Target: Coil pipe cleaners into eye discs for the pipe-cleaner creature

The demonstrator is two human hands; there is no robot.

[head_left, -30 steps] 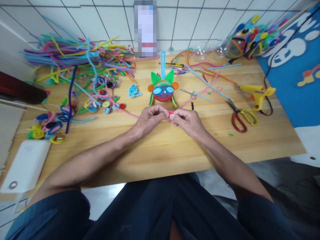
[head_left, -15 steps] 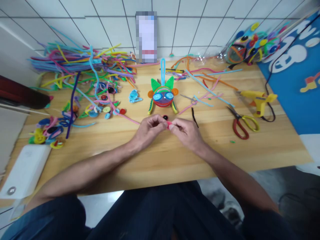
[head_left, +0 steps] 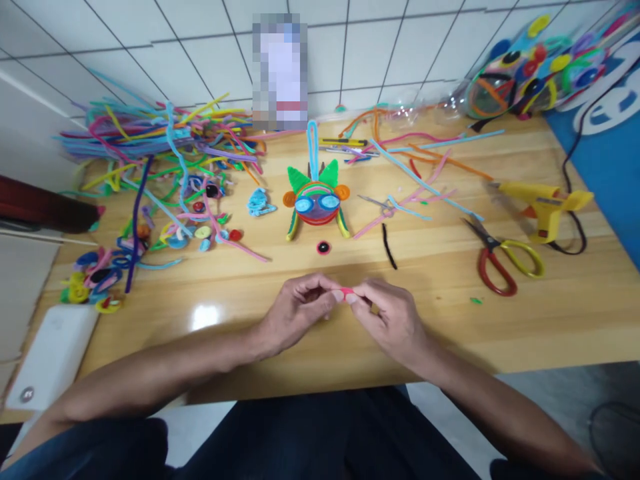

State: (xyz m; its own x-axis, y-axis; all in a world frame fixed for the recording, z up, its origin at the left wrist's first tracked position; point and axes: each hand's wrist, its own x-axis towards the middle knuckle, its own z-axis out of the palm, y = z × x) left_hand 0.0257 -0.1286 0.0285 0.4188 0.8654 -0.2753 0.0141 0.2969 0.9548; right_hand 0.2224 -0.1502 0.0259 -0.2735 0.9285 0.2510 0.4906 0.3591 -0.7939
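Observation:
Both of my hands meet over the near middle of the wooden table (head_left: 550, 313). My left hand (head_left: 295, 313) and my right hand (head_left: 387, 317) each pinch an end of a short pink pipe cleaner piece (head_left: 346, 292) held between their fingertips. Beyond them on the table lies a small round pink coil with a black centre (head_left: 323, 248). Further back stands a colourful pipe cleaner figure (head_left: 315, 197) with green ears, blue eyes and a tall blue loop. A short black pipe cleaner (head_left: 389, 245) lies to its right.
A big heap of loose coloured pipe cleaners (head_left: 150, 140) covers the back left. Coiled pieces (head_left: 95, 280) lie at the left, a white box (head_left: 47, 357) at the near left. Red-handled scissors (head_left: 500, 263) and a yellow glue gun (head_left: 545, 203) sit at the right.
My hands have drawn back toward the table's near edge with the pink piece. The small pink and black coil, hidden behind them before, now lies in the open.

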